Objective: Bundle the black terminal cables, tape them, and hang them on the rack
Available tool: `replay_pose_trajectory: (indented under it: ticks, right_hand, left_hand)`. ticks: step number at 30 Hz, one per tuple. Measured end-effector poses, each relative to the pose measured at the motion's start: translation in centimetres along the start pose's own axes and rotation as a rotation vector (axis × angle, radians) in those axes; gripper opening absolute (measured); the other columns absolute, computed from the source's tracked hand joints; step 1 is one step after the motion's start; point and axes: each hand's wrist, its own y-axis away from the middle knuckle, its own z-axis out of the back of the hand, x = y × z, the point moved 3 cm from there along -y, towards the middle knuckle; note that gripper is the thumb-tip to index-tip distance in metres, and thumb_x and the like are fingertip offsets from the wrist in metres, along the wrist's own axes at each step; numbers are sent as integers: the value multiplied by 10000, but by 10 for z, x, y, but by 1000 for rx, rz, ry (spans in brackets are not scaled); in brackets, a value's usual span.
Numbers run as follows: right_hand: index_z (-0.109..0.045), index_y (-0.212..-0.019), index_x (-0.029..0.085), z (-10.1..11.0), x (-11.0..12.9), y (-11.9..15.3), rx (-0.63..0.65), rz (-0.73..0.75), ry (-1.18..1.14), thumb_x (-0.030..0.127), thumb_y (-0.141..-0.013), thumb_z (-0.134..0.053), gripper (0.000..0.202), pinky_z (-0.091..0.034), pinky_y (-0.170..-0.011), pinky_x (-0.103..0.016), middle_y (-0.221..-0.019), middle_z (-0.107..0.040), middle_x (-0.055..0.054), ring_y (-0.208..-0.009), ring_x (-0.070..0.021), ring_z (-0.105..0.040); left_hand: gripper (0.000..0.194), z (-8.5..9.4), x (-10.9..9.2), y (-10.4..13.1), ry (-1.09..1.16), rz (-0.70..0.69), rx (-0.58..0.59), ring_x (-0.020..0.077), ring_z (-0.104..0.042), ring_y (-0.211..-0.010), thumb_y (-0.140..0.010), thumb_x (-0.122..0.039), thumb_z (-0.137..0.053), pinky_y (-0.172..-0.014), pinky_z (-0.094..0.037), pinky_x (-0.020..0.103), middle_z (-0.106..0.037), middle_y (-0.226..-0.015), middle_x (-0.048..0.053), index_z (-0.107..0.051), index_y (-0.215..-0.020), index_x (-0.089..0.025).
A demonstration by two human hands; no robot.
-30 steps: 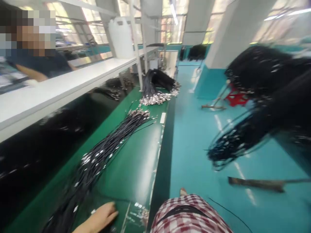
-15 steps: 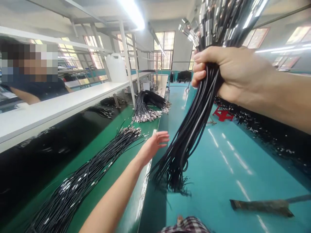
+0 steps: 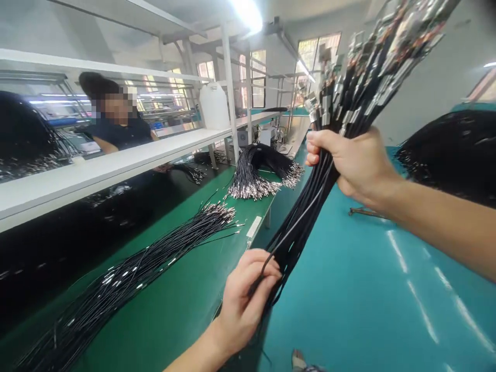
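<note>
In the head view, the right hand (image 3: 360, 160) grips one thick bundle of black cables (image 3: 310, 204) just below its silver metal connectors (image 3: 366, 95), apparently keeping the ends together; the left hand (image 3: 250, 299) is closed round its lower strands (image 3: 293, 249), likely steadying them. Near it, one long bundle of black cables (image 3: 135, 269) lies on one smooth green tabletop (image 3: 174, 294); strands are uncountable

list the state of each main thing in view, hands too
held cables: bunched, metal ends up
right hand: closed around them
left hand: closed on them, lower down
long cable bundle: lying lengthwise
bent cable bundle: lying curved over
jug: upright
ceiling light: lit
</note>
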Motion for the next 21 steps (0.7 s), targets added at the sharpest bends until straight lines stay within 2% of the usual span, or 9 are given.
replay_pose_trajectory:
  ticks: [2, 5, 7, 9, 11, 13, 16, 18, 21]
  right_hand:
    - [-532, -627, 227, 16, -26, -9, 36, 57, 68, 207, -792, -670, 216, -492, -549, -327, -586, -532, 18, -520, -144, -523]
    - [-498, -600, 243, 36, -64, -19, 140, 85, 208, 252, -795, -670, 260, -503, -594, -349, -530, -541, 27, -514, -163, -542]
    - [-478, -590, 252, 48, -89, -23, 192, 94, 253, 274, -796, -672, 283, -506, -609, -361, -505, -546, 33, -508, -174, -552]
    - [-467, -575, 256, 61, -110, -27, 197, 100, 268, 290, -805, -663, 305, -505, -612, -370, -499, -556, 32, -505, -183, -560]
    - [-464, -553, 259, 74, -125, -31, 172, 96, 292, 288, -808, -658, 322, -505, -613, -377, -501, -564, 25, -507, -193, -567]
    - [-471, -534, 259, 86, -130, -36, 128, 86, 321, 262, -798, -663, 327, -504, -614, -379, -504, -571, 18, -509, -198, -572]
    - [-494, -516, 256, 104, -123, -50, 52, 94, 340, 215, -792, -662, 326, -503, -609, -361, -517, -589, 8, -509, -189, -576]
    - [-518, -513, 249, 118, -116, -66, -2, 119, 360, 184, -784, -660, 314, -498, -597, -335, -522, -596, 3, -501, -168, -572]
    - [-547, -532, 241, 146, -119, -98, -88, 131, 387, 151, -753, -666, 267, -469, -561, -287, -528, -594, 2, -489, -128, -560]
  left_hand:
    - [268, -10, 6, -2, 46, 269, 107, 149, -582, -771, -990, -351, -446, -733, -461, 269, -627, -807, 57, -609, -883, -167]
    - [360, -22, 0, -7, 105, 719, 327, 94, -477, -495, -970, -482, -448, -502, -368, 213, -517, -567, -23, -586, -882, -161]
    - [383, -17, -13, -13, 100, 850, 310, 74, -433, -445, -929, -537, -501, -450, -334, 199, -523, -591, -34, -593, -949, -167]
    - [414, -7, -24, -17, 80, 865, 199, 79, -465, -471, -894, -562, -546, -478, -386, 206, -590, -690, -13, -591, -1047, -180]
    - [426, -3, -20, -17, 54, 863, 165, 113, -542, -544, -881, -564, -560, -585, -464, 239, -620, -704, 0, -593, -1067, -182]
    - [401, -9, 3, -13, -12, 865, 225, 156, -604, -675, -883, -557, -556, -721, -495, 274, -644, -725, 23, -622, -969, -170]
    - [429, -34, 54, -5, -178, 820, 319, 199, -608, -871, -885, -577, -527, -849, -474, 298, -678, -874, 63, -642, -825, -168]
    - [452, -49, 72, -2, -215, 753, 335, 194, -596, -894, -903, -583, -484, -867, -458, 291, -678, -894, 59, -648, -803, -174]
    - [454, -46, 47, -8, -174, 685, 192, 149, -564, -723, -949, -545, -419, -712, -451, 246, -658, -792, 42, -652, -839, -171]
